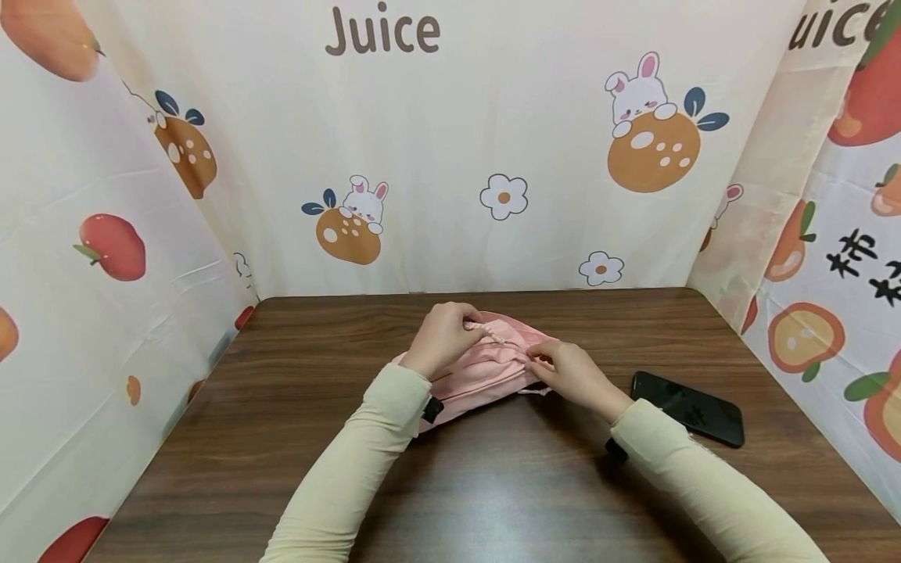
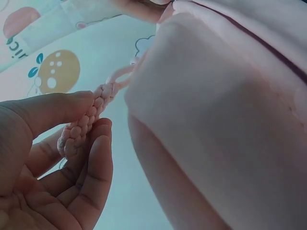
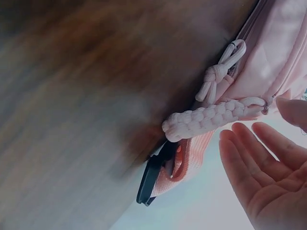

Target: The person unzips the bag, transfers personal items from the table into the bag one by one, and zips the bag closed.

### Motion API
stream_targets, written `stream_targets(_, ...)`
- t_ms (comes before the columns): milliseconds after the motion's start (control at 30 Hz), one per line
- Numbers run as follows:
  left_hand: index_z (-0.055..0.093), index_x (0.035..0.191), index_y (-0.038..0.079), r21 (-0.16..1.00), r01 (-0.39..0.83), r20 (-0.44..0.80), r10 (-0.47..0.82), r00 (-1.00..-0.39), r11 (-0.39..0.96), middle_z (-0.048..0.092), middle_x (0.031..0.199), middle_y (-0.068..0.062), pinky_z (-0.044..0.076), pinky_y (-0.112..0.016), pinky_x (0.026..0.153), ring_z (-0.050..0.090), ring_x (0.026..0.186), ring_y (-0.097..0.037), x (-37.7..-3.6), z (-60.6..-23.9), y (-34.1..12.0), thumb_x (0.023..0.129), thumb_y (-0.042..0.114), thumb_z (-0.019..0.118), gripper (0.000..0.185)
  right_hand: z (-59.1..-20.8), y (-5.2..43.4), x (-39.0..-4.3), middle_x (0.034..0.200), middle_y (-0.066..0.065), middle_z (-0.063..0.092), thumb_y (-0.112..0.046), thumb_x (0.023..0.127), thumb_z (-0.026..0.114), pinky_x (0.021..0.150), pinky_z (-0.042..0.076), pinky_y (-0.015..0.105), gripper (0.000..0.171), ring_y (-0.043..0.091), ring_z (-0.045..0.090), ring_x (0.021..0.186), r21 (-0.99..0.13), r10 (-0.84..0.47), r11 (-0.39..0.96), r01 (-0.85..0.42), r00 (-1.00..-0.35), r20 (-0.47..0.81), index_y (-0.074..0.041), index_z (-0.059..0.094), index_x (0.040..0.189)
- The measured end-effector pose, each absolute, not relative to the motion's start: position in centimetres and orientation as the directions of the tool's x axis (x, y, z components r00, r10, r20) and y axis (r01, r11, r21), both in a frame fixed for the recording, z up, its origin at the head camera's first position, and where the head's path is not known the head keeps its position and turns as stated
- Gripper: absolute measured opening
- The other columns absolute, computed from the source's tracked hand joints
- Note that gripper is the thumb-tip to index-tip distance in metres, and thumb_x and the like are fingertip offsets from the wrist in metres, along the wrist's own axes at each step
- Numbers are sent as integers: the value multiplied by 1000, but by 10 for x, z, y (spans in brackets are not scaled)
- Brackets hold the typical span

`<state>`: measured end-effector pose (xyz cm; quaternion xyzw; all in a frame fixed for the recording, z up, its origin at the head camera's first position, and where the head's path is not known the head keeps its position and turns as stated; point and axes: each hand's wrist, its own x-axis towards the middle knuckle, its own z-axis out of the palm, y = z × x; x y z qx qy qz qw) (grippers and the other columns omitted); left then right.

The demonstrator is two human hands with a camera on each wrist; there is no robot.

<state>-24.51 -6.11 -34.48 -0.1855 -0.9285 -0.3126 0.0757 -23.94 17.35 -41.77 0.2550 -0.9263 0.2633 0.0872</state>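
Note:
A pink fabric waist bag (image 1: 486,367) with zips is held up at the middle of the table. My left hand (image 1: 446,336) is at its upper left side. In the left wrist view, thumb and fingers pinch a braided pink zip pull (image 2: 86,120), whose cord runs to the bag. At the bag's right end is my right hand (image 1: 566,371), thumb and a finger pinching the fabric near its edge. The right wrist view shows the other fingers (image 3: 268,167) extended beside a second braided zip pull (image 3: 206,120), which hangs free.
A black phone (image 1: 690,408) lies on the brown wooden table (image 1: 281,438), right of my right hand. A black buckle (image 3: 149,179) on a pink webbing strap (image 3: 194,160) hangs at the bag's end. Printed curtains (image 1: 436,156) enclose the table's back and sides.

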Motion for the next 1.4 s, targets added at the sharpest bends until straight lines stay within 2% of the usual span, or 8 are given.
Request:
stream_targets(233,77,96,6,547,400,260,305,-916,736,74,91,-4,50,-30,73,63,81,-16,-243,-343,-65,86,15,71,14,-419,168,-243,82,0,70,-18,89,71,67,47,32,10,11,55,69,-408,-406,757,-510,-857,319,-9,74,90)
stream_targets(400,78,96,8,535,399,254,309,-916,745,72,84,-1,43,-25,65,55,72,-12,-241,-342,-68,87,15,70,13,-420,168,-244,78,-2,69,-17,88,72,66,49,32,8,9,57,68,-389,-410,758,-524,-846,342,-11,73,83)
stream_targets(600,77,96,8,528,403,253,315,-915,747,65,73,2,37,-22,59,47,64,-11,-238,-342,-72,88,12,69,13,-420,168,-244,70,-5,63,-12,87,71,61,44,27,11,7,52,62,-404,-395,759,-511,-854,339,-14,68,76)
stream_targets(900,77,97,7,533,419,295,303,-906,735,66,73,2,40,-22,60,50,65,-11,-233,-347,-80,88,13,71,12,-418,169,-243,66,-4,57,-11,87,69,56,39,25,15,8,47,59,-427,-388,751,-504,-860,332,-15,62,74)
stream_targets(1200,78,98,10,557,408,304,279,-911,723,55,64,6,36,-22,57,44,61,-9,-229,-350,-88,87,13,71,13,-416,170,-243,64,-6,55,-12,88,66,52,38,24,14,8,46,56,-466,-366,748,-471,-880,302,-15,61,75)
stream_targets(1400,77,90,12,556,420,324,279,-904,717,60,67,5,41,-23,60,49,62,-9,-222,-351,-96,86,12,72,6,-417,170,-244,63,-6,55,-13,88,66,51,38,23,14,7,46,55,-477,-364,749,-460,-887,285,-14,61,75)
